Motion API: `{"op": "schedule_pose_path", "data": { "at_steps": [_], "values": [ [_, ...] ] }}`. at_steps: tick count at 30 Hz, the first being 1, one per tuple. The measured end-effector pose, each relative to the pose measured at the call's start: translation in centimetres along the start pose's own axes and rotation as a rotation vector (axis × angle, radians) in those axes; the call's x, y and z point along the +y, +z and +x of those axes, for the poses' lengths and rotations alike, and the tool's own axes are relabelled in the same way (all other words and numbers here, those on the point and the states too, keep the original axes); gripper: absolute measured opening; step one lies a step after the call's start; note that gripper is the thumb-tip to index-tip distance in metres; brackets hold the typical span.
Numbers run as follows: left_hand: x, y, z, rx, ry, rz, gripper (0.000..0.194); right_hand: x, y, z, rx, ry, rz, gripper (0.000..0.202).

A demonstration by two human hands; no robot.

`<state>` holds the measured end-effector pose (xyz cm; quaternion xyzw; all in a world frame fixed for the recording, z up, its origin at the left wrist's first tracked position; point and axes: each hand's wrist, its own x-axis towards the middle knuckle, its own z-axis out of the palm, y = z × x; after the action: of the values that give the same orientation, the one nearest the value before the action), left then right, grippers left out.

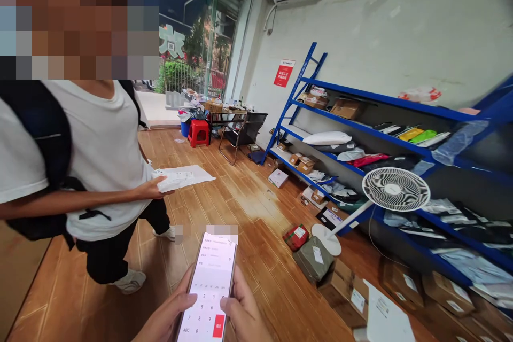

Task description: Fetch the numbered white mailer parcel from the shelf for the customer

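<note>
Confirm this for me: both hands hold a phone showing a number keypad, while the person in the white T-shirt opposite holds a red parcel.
Not quite. In the head view the left hand and right hand do hold the phone with its keypad, but the person in the white T-shirt holds a white parcel, not a red one.

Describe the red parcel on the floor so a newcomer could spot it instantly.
Start at the blue shelving rack along the right wall and find the white fan. Left of its round base lies the red parcel, the only red package on the wooden floor.
</note>
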<state>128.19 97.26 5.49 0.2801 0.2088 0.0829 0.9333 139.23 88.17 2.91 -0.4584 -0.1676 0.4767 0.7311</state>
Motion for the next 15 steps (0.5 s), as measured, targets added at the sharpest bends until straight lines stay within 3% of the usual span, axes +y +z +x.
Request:
{"op": "schedule_pose_path", "data": {
  "at_steps": [7, 11, 15],
  "values": [
    [0.02, 0.06, -0.05, 0.037, 0.023, -0.03, 0.088, 0.07, -0.27, 0.09, -0.033, -0.014, -0.021, 0.052],
    [-0.08, -0.32, 0.39, -0.056, 0.04, -0.084, 0.089, 0.18, -0.17, 0.2, -0.049, -0.027, 0.003, 0.053],
    [-0.27, -0.88, 0.25, -0.082, -0.013, -0.074, 0.077, 0.48, -0.24, 0.23, -0.082, -0.01, 0.046, 0.054]
  ]
}}
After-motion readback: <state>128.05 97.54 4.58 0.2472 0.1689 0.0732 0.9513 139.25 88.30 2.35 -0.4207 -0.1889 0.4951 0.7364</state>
